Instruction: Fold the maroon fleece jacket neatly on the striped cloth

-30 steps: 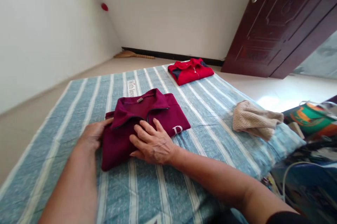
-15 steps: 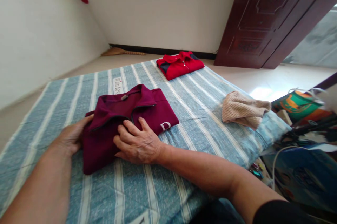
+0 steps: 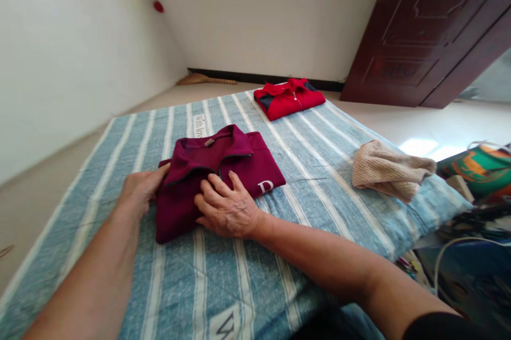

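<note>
A folded maroon half-zip sweatshirt lies on the striped blue bedspread, its collar away from me and a white letter showing on its right side. My left hand holds the garment's left edge near the collar; some of its fingertips are hidden by the cloth. On the front, just below the zip, rests my right hand, palm down with fingers apart and slightly bent. Its thumb lies by the near edge.
Farther back on the bed is a folded red jacket with dark shoulders. A crumpled beige knit cloth lies near the right edge. Beyond are a broom on the floor and a dark red door. Clutter and a white cable crowd the lower right.
The view has swung left, so everything sits farther right in the picture. Both hands keep nearly the same places on the sweatshirt, whose folded shape looks unchanged.
</note>
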`<state>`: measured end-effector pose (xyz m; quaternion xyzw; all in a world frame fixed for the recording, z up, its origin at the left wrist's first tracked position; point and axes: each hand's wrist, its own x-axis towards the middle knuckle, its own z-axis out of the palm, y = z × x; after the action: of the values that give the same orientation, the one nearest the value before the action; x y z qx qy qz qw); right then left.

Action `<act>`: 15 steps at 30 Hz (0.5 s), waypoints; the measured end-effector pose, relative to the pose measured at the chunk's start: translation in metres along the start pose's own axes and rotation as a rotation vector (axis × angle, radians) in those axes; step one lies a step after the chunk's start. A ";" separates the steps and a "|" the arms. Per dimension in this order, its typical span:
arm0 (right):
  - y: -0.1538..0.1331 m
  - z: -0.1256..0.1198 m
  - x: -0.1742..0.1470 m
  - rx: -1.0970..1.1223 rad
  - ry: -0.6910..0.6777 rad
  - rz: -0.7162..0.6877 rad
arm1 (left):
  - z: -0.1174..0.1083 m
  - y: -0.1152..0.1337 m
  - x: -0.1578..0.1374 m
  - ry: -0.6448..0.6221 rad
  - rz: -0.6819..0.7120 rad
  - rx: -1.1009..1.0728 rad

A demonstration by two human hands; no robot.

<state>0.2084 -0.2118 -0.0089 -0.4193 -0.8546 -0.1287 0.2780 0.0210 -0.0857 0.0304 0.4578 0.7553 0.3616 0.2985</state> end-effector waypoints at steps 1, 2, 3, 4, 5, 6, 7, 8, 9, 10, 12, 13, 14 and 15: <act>-0.001 0.000 0.000 0.013 0.007 0.004 | -0.002 -0.003 -0.002 -0.020 0.001 -0.004; -0.003 0.001 -0.001 0.028 0.017 0.010 | -0.006 -0.006 -0.004 -0.041 0.026 -0.015; -0.004 0.002 -0.002 0.045 0.026 0.017 | -0.010 -0.009 -0.006 -0.046 0.066 -0.025; -0.005 0.002 -0.002 0.063 0.033 0.021 | -0.014 -0.013 -0.008 -0.029 0.103 -0.029; -0.007 0.003 -0.003 0.083 0.039 0.024 | -0.020 -0.018 -0.009 0.003 0.127 -0.028; -0.008 0.004 -0.004 0.099 0.041 0.028 | -0.026 -0.023 -0.012 0.045 0.147 -0.017; -0.009 0.005 -0.005 0.111 0.046 0.032 | -0.031 -0.029 -0.015 0.087 0.174 -0.001; -0.010 0.006 -0.006 0.118 0.049 0.036 | -0.037 -0.034 -0.020 0.124 0.215 0.021; -0.011 0.006 -0.007 0.121 0.052 0.040 | -0.042 -0.038 -0.026 0.155 0.271 0.045; -0.012 0.007 -0.008 0.120 0.054 0.042 | -0.046 -0.041 -0.034 0.175 0.323 0.064; -0.013 0.007 -0.009 0.112 0.051 0.046 | -0.051 -0.045 -0.052 0.181 0.394 0.085; -0.014 0.007 -0.009 0.107 0.048 0.047 | -0.053 -0.045 -0.061 0.175 0.417 0.094; -0.014 0.007 -0.010 0.101 0.046 0.048 | -0.053 -0.045 -0.070 0.168 0.443 0.104; -0.015 0.007 -0.010 0.096 0.047 0.049 | -0.053 -0.045 -0.078 0.160 0.472 0.113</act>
<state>0.1993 -0.2242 -0.0205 -0.4232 -0.8425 -0.0904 0.3208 -0.0106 -0.1852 0.0330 0.6073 0.6677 0.4136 0.1193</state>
